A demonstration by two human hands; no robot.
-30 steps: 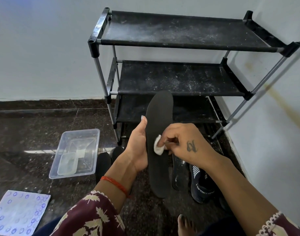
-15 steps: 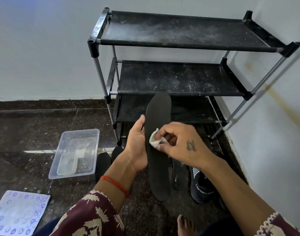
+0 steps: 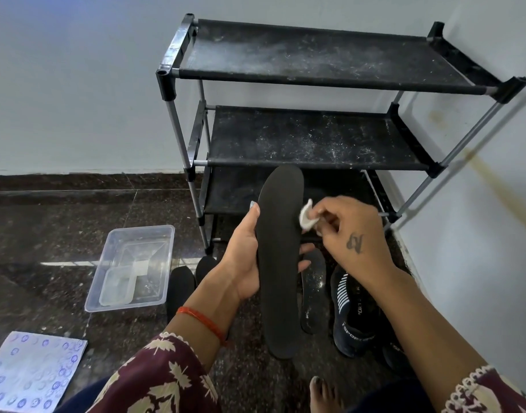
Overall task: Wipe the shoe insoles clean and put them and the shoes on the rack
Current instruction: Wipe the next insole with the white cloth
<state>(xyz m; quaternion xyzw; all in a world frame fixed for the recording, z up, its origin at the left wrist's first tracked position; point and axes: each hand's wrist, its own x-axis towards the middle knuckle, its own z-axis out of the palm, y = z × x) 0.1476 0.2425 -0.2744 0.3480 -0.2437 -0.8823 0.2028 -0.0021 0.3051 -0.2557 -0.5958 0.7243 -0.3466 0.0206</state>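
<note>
A long black insole (image 3: 281,254) stands upright in front of me, held around its middle by my left hand (image 3: 243,254). My right hand (image 3: 351,234) pinches a small white wad of wipe (image 3: 307,217) just off the insole's right edge, near its upper part. A second dusty black insole (image 3: 313,293) lies on the floor behind, next to a dark blue sports shoe (image 3: 352,317). Two more dark shapes (image 3: 181,289), shoes or insoles, lie on the floor to the left. The black three-tier rack (image 3: 315,73) stands against the wall, its shelves dusty and bare.
A clear plastic tub (image 3: 133,266) with a smaller clear container inside sits on the dark stone floor at left. A white sheet with blue prints (image 3: 32,374) lies at the bottom left. My bare toes (image 3: 322,391) show at the bottom. A wall runs along the right.
My right hand has moved the wipe up along the insole and then off its right edge. The left hand keeps holding the insole, which sits slightly lower.
</note>
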